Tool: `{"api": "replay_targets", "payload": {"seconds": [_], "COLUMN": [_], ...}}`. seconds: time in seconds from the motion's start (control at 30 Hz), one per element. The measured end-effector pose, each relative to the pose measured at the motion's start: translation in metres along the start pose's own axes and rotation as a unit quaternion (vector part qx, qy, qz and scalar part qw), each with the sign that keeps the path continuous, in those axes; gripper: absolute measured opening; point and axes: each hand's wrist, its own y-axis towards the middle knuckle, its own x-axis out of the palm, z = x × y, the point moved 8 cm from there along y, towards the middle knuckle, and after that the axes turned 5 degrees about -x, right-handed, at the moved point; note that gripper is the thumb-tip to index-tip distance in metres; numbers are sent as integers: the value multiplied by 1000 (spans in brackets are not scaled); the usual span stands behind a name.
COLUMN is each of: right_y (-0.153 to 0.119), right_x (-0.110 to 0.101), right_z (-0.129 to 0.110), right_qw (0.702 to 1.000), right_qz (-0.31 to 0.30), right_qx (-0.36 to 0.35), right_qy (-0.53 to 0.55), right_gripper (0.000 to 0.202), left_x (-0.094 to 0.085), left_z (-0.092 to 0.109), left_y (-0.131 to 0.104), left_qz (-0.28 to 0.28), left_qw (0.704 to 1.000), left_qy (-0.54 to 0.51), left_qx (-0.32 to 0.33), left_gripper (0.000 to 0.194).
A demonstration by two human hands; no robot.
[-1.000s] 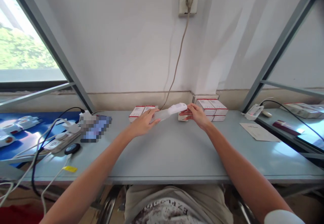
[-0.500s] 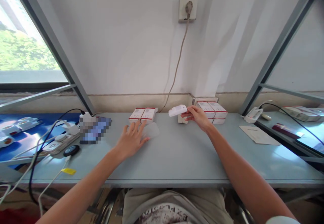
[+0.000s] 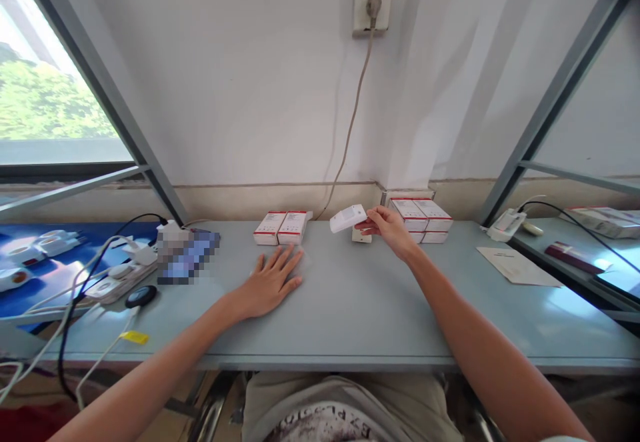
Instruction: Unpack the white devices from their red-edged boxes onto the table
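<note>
My right hand pinches a small white device and holds it just above the back of the grey table. A small white box stands right behind it. My left hand lies flat on the table, fingers spread, a little in front of two red-and-white boxes. A faint clear plastic sleeve seems to lie at its fingertips; I cannot tell whether the hand rests on it. To the right of my right hand is a stack of red-and-white boxes.
A power strip with chargers and cables, a blurred phone and a black round puck crowd the left end. A paper sheet lies at the right. A cable runs down from the wall socket. Slanted metal struts flank the table.
The clear sleeve came off the white device. My left hand drew it down onto the table and slid back toward me, flattening out. My right hand kept the device near the same spot.
</note>
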Motion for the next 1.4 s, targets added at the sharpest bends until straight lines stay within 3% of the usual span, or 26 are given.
{"api": "replay_targets", "payload": {"seconds": [0.17, 0.27, 0.33, 0.4, 0.53, 0.67, 0.87, 1.03, 1.13, 1.27, 1.4], "right_y": [2, 3, 2, -1, -6, -6, -5, -11, -7, 8, 11], "right_x": [-1, -1, 3, 10, 25, 23, 17, 29, 24, -13, -48], "right_z": [3, 10, 16, 21, 28, 35, 31, 26, 27, 23, 7], "right_qw": [1000, 1000, 999, 997, 992, 992, 994, 994, 998, 991, 917], "right_qz": [-6, -3, -17, -49, -104, -87, -55, -65, -34, 69, 186], "right_qx": [1, 13, 30, 48, 65, 80, 98, 84, 54, -8, -61], "right_qy": [-3, 1, -6, -18, -38, -46, -5, 9, -15, -113, -349], "right_gripper": [39, 36, 34, 31, 29, 27, 19, 34, 44, 55, 56], "left_x": [-4, -18, -33, -43, -51, -44, -34, -37, -39, -50, -62], "left_z": [-5, 2, 20, 39, 74, 100, 99, 96, 101, 97, 78], "left_y": [-9, -9, -8, -1, 28, 53, 71, 75, 72, 70, 69], "left_qz": [7, 79, 134, 150, 112, 77, 91, 126, 147, 181, 205], "left_qw": [999, 996, 986, 979, 977, 971, 972, 966, 962, 957, 958], "left_qy": [-5, -8, -35, -70, -119, -132, -144, -158, -161, -169, -153], "left_qx": [34, 48, 93, 118, 137, 183, 163, 160, 166, 153, 131], "left_gripper": [66, 68, 68, 74, 75, 70, 75, 68, 67, 64, 37]}}
